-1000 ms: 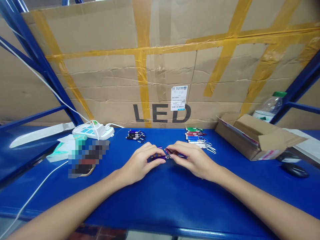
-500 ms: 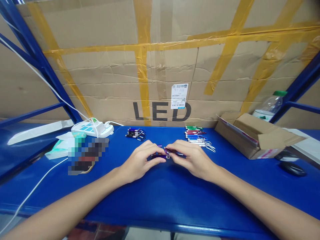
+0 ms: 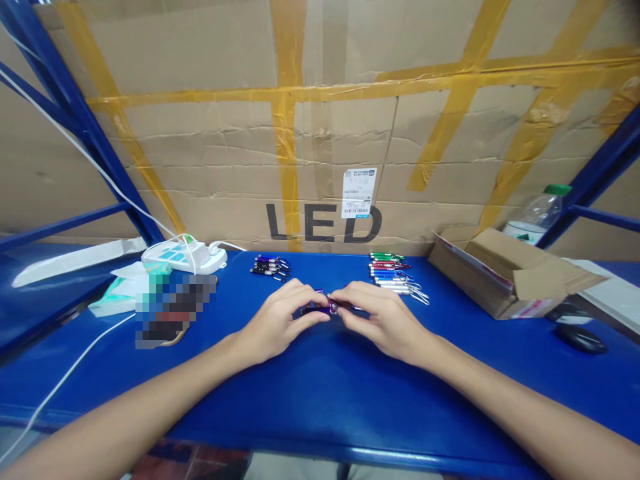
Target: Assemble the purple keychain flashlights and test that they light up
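Over the middle of the blue table, my left hand [image 3: 287, 315] pinches a small purple keychain flashlight [image 3: 316, 311] between thumb and fingers. My right hand [image 3: 381, 315] closes on its clip end from the other side, fingertips almost meeting those of the left. The fingers cover much of the piece, and its small metal parts are hard to make out. Behind my left hand lies a group of dark and blue keychain flashlights [image 3: 270, 267] with carabiner clips. Beyond my right hand, several green, red, blue and silver keychain flashlights [image 3: 393, 275] lie in a row.
At right stand an open cardboard box [image 3: 493, 293], a black computer mouse [image 3: 583, 339] and a green-capped bottle [image 3: 543, 210]. A white power strip [image 3: 165, 259], a tissue pack [image 3: 117, 293] and a blurred-out phone [image 3: 175, 313] lie left. A large taped carton [image 3: 225, 167] walls the back.
Both hands stay nearly in place. The fingers of my right hand have shifted slightly around the clip end, and the purple piece has turned a little.
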